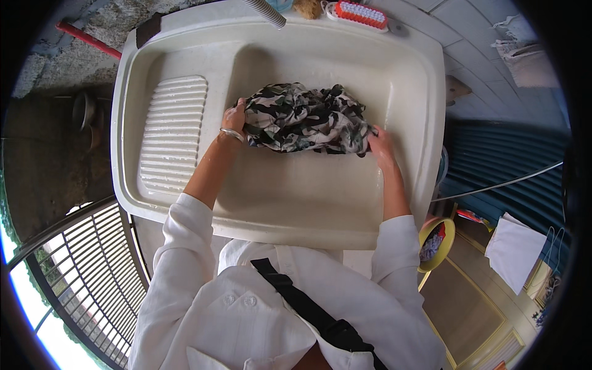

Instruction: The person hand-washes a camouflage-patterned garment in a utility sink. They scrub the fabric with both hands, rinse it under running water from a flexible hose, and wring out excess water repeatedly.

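A bunched camouflage-print garment point(305, 117) in black, grey and white stretches between my two hands over the basin of a cream laundry sink point(296, 216). At its left end, my left hand point(235, 117) is closed on the cloth, with a silver bangle at the wrist. My right hand point(380, 145) grips the opposite end, thumb uppermost. The cloth looks wet and crumpled. Whether its underside rests on the basin floor I cannot tell.
A ribbed washboard point(172, 132) is moulded into the sink's left side. A grey corrugated hose point(266, 12) hangs over the back rim, near a red-and-white scrub brush point(361, 15). Right of the sink stands a yellow bucket point(445, 246) with cloth inside. Metal railings point(92, 277) are at lower left.
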The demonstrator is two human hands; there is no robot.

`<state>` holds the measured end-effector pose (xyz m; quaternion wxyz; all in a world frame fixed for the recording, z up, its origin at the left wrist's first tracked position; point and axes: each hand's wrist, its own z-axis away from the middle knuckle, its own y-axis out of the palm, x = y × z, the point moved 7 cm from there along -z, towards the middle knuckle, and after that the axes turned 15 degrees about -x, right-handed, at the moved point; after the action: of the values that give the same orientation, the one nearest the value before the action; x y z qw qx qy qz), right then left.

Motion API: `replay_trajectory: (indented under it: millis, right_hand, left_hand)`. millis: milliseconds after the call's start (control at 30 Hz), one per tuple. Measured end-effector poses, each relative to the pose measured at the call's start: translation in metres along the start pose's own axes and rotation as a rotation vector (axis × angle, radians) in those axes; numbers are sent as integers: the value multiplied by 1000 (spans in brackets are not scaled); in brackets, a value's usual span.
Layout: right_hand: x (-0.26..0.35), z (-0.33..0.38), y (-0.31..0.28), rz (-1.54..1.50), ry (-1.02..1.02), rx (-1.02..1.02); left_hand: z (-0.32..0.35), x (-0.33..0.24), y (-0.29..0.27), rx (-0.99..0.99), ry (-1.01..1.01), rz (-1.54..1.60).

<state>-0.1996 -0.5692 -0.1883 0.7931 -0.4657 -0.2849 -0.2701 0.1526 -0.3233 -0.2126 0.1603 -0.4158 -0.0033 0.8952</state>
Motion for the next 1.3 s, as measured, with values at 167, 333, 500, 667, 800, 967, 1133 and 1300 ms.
replay_trajectory:
  millis: [167,333,500,667,800,967,1133,1300]
  right_hand:
    - [73,69,49,335,-563,61]
    - [98,91,108,-364,-728,119]
    - [122,103,36,-648,-364,52]
    - [146,114,-25,-1158,74,53]
    - [144,111,-38,-1123,5,22]
    - [163,137,-43,-1181,-46,98]
    - [205,164,-41,-1300,-64,138]
    - [189,132,-62,-979,-202,-238]
  left_hand:
    - [128,-60,39,416,-200,254]
    - [171,-89,49,597,-169,310]
    - [153,-173,-11,549,92,372]
    - [102,-173,-59,583,235,359]
    - [93,-135,-78,222,543,-422]
    - [151,-119,-57,-93,1181,-1115]
    - [252,-64,15,589,1514,-510]
    - [220,-46,31,648,1121,-439]
